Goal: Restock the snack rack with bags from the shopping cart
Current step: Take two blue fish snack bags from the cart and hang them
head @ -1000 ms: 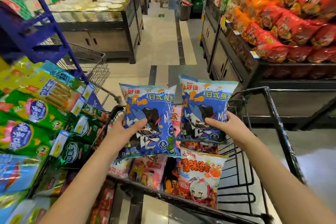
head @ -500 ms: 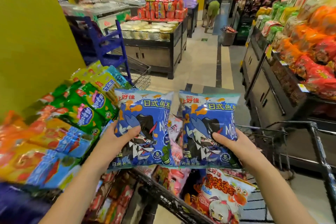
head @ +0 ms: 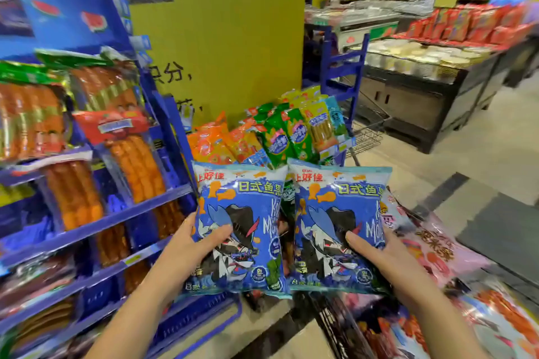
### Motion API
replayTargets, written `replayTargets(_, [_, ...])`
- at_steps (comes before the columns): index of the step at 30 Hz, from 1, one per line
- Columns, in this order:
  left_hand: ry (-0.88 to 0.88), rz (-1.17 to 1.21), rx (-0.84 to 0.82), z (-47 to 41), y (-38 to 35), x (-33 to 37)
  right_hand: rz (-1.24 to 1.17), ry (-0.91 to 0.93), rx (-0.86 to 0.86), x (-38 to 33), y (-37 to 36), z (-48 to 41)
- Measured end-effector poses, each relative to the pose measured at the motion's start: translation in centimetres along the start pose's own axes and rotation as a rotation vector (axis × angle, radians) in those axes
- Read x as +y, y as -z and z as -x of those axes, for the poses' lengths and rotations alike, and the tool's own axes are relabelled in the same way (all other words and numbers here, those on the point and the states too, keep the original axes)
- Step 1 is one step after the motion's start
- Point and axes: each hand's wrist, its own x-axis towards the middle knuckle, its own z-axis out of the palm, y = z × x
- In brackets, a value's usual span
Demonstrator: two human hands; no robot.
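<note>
I hold two matching blue snack bags upright, side by side, in front of me. My left hand [head: 189, 248] grips the left blue bag [head: 245, 213] at its lower left edge, thumb across the front. My right hand [head: 376, 253] grips the right blue bag [head: 335, 213] at its lower right edge. The shopping cart [head: 329, 318], with several pink and orange bags [head: 431, 251], lies below and to the right. The blue snack rack [head: 122, 213] stands to the left, its shelves filled with packs of orange sausage sticks.
Behind the bags a lower display [head: 280, 134] holds green and orange packets against a yellow pillar [head: 227, 38]. A second wire cart [head: 364, 137] and dark display counters [head: 423, 96] with red packs stand at the right, beside the tiled aisle floor [head: 481, 154].
My view has swung left from the aisle toward the blue rack and yellow pillar. Both hands keep their grip on the blue bags, now lifted clear of the cart and closer together.
</note>
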Motion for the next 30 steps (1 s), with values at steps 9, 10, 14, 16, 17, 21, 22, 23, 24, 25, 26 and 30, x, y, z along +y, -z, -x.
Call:
replayTargets(9, [0.061,-0.022,0.379,13.2,12.4,-3.1,0.053,0.055,-0.403,-2.2,-13.5,1.4])
replayTargets(10, [0.071,-0.022,0.415,14.8,13.7,-3.3,0.049,0.058,-0.426,-2.5,-15.1,1.7])
replayTargets(14, [0.063,0.010,0.549,21.1,18.8,-4.7,0.115,0.098,-0.552,-4.2,-22.0,4.3])
replayTargets(16, [0.065,0.048,0.619,24.7,21.2,-5.2,0.131,0.115,-0.613,-5.0,-25.7,6.3])
replayTargets(17, [0.066,0.060,0.646,26.7,22.6,-5.6,0.135,0.128,-0.652,-5.2,-27.7,7.4])
replayTargets(21, [0.033,0.100,0.763,35.8,28.5,-7.6,0.170,0.178,-0.792,-5.5,-36.7,13.4])
replayTargets(22, [0.034,0.109,0.801,38.1,29.9,-7.9,0.169,0.188,-0.826,-5.4,-39.0,15.0])
replayTargets(23, [0.041,0.122,0.832,40.6,31.3,-8.4,0.171,0.190,-0.858,-5.2,-41.2,16.7])
replayTargets(24, [0.039,0.136,0.858,43.0,32.8,-9.1,0.163,0.190,-0.892,-5.0,-43.5,18.5])
replayTargets(25, [0.029,0.147,0.874,45.5,34.3,-9.8,0.160,0.188,-0.922,-4.8,-45.8,20.3])
replayTargets(26, [0.018,0.162,0.895,47.8,35.6,-10.5,0.151,0.183,-0.950,-4.5,-48.0,22.1])
replayTargets(30, [-0.023,0.231,0.951,55.6,40.6,-12.4,0.166,0.180,-1.043,-3.3,-55.6,28.7])
